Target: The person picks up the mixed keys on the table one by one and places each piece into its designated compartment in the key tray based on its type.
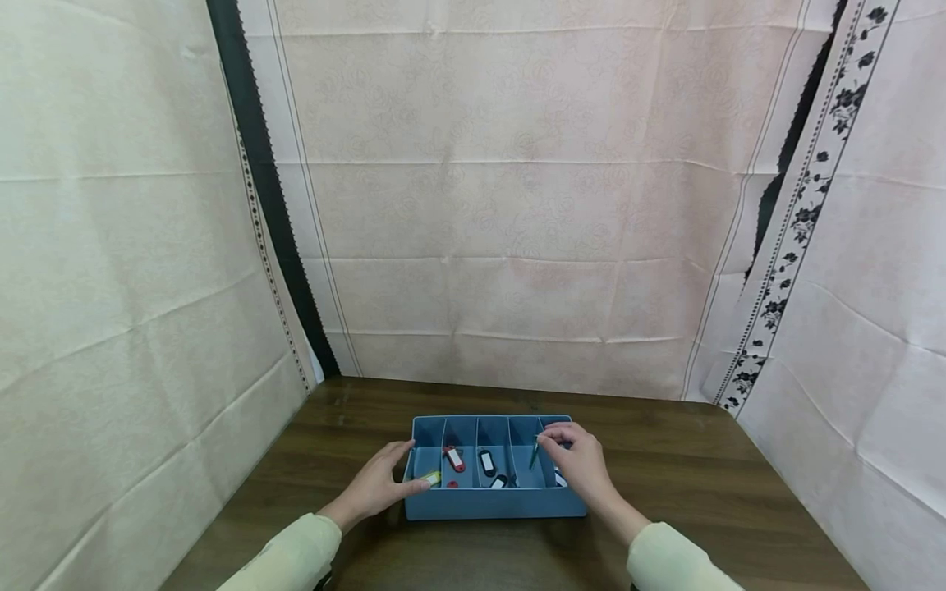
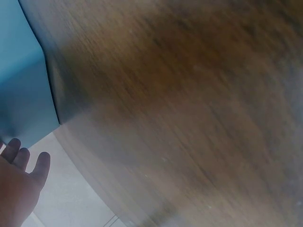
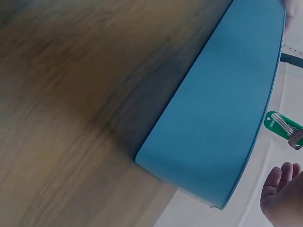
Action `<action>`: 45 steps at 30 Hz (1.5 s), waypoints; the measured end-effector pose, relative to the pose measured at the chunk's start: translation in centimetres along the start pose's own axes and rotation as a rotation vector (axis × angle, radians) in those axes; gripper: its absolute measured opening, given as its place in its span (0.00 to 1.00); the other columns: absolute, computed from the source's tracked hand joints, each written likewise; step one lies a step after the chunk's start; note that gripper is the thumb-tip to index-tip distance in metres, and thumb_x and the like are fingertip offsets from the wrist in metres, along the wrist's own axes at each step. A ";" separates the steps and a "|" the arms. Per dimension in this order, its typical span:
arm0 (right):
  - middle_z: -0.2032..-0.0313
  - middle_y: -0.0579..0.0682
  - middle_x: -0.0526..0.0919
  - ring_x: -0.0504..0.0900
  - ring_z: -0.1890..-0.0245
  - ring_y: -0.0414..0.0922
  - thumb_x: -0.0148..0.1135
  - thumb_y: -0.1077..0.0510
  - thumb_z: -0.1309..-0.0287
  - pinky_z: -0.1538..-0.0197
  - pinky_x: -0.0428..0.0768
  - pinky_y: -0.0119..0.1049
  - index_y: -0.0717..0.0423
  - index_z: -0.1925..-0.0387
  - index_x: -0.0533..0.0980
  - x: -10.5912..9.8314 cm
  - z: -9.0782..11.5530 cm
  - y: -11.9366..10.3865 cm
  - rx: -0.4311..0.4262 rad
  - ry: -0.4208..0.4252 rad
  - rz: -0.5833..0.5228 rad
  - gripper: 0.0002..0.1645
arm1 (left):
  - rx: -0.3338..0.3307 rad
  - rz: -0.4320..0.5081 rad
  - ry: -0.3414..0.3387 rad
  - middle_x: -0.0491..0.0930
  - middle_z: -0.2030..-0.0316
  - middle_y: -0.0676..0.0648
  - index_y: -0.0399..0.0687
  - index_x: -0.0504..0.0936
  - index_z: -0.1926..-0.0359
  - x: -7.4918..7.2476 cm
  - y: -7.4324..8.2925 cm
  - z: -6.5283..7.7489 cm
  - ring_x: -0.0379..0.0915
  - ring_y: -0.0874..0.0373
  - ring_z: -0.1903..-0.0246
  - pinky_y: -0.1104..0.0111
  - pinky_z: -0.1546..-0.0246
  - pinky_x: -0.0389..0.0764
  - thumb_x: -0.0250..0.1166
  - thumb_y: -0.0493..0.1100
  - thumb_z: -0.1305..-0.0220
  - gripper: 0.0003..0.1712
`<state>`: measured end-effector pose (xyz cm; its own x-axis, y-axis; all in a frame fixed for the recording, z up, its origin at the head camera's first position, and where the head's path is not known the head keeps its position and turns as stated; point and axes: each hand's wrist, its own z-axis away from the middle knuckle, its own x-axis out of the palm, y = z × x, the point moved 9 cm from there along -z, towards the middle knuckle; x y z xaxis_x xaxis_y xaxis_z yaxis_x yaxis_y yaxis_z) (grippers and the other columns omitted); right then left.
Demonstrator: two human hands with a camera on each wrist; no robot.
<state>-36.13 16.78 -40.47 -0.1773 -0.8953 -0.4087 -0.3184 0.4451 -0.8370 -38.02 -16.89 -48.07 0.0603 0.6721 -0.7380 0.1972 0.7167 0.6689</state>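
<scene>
My right hand [image 1: 580, 461] pinches a key with a green key tag [image 1: 534, 455] above the right part of a blue divided box [image 1: 495, 505]. In the right wrist view the metal key [image 3: 283, 124] hangs against the green tag, beyond the box's rim. My left hand [image 1: 375, 484] rests at the box's left end, fingers along the side wall and thumb by the front rim. Inside, a yellow tag [image 1: 432, 478] lies in the leftmost compartment, a red tag [image 1: 454, 460] in the second, and black tags [image 1: 487, 464] in the middle one.
The box stands on a dark brown wooden table [image 1: 658, 460]. A white-windowed tag [image 1: 560, 478] in the rightmost compartment is partly covered by my right hand. Pale cloth [image 1: 517, 205] hangs behind the table and on both sides.
</scene>
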 end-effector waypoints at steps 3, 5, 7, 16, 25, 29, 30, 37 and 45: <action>0.56 0.48 0.82 0.78 0.57 0.45 0.68 0.55 0.37 0.58 0.79 0.33 0.54 0.63 0.86 0.3 -0.5 0.2 0.010 0.014 0.007 0.07 | -0.004 0.001 0.000 0.62 0.30 0.37 0.46 0.64 0.27 0.0 0.0 0.0 0.61 0.36 0.33 0.36 0.40 0.65 0.71 0.67 0.46 0.53; 0.57 0.47 0.82 0.78 0.58 0.45 0.68 0.55 0.37 0.57 0.78 0.35 0.53 0.63 0.87 0.5 -1.0 0.5 0.024 0.026 0.019 0.07 | -0.006 0.002 -0.001 0.62 0.30 0.37 0.47 0.64 0.27 0.0 0.0 0.0 0.60 0.36 0.33 0.36 0.40 0.65 0.71 0.67 0.46 0.53; 0.56 0.48 0.82 0.77 0.58 0.45 0.67 0.55 0.36 0.56 0.78 0.36 0.53 0.63 0.87 0.5 -1.3 0.7 0.035 0.039 0.029 0.07 | -0.008 0.003 -0.002 0.61 0.30 0.37 0.47 0.64 0.27 0.0 0.0 0.0 0.60 0.36 0.33 0.36 0.40 0.64 0.71 0.67 0.46 0.53; 0.55 0.50 0.82 0.78 0.56 0.47 0.65 0.54 0.35 0.55 0.79 0.40 0.53 0.63 0.87 0.2 -2.6 1.4 0.072 0.107 0.070 0.09 | -0.009 0.010 -0.010 0.62 0.30 0.37 0.47 0.64 0.27 0.0 0.0 0.0 0.60 0.36 0.33 0.36 0.40 0.65 0.71 0.68 0.46 0.53; 0.55 0.51 0.81 0.77 0.56 0.48 0.64 0.54 0.35 0.55 0.79 0.44 0.53 0.63 0.86 0.8 -3.2 1.4 0.094 0.106 0.088 0.09 | 0.002 0.007 -0.012 0.62 0.30 0.37 0.46 0.64 0.27 -0.1 0.0 0.0 0.61 0.36 0.34 0.36 0.40 0.65 0.70 0.68 0.46 0.53; 0.56 0.52 0.81 0.78 0.57 0.48 0.65 0.54 0.35 0.57 0.80 0.43 0.54 0.64 0.86 1.1 -3.3 1.5 0.096 0.107 0.093 0.09 | 0.001 0.013 -0.017 0.62 0.30 0.37 0.45 0.64 0.27 -0.1 0.0 0.0 0.61 0.36 0.33 0.36 0.40 0.65 0.70 0.69 0.47 0.54; 0.56 0.52 0.81 0.78 0.57 0.49 0.65 0.54 0.35 0.57 0.80 0.43 0.54 0.64 0.86 1.1 -3.4 1.6 0.098 0.109 0.095 0.09 | 0.001 0.015 -0.018 0.62 0.30 0.37 0.45 0.64 0.27 -0.1 0.0 0.0 0.60 0.36 0.33 0.36 0.40 0.64 0.70 0.69 0.47 0.55; 0.56 0.52 0.82 0.79 0.57 0.48 0.65 0.53 0.35 0.55 0.81 0.45 0.54 0.61 0.86 1.4 -3.7 1.9 0.108 0.112 0.097 0.09 | -0.005 0.013 -0.020 0.62 0.29 0.37 0.47 0.64 0.27 0.1 -0.1 0.0 0.60 0.36 0.33 0.36 0.39 0.64 0.70 0.68 0.46 0.53; 0.55 0.52 0.81 0.80 0.57 0.49 0.65 0.54 0.35 0.54 0.82 0.45 0.54 0.59 0.86 1.3 -3.6 1.8 0.114 0.106 0.085 0.10 | -0.005 0.005 -0.017 0.62 0.30 0.37 0.47 0.64 0.27 -0.1 -0.1 0.0 0.60 0.36 0.33 0.36 0.39 0.64 0.70 0.68 0.46 0.53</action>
<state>-40.31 16.48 -41.17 -0.2985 -0.8449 -0.4439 -0.1918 0.5087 -0.8393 -38.03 -16.98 -48.07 0.0777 0.6724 -0.7361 0.1922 0.7144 0.6728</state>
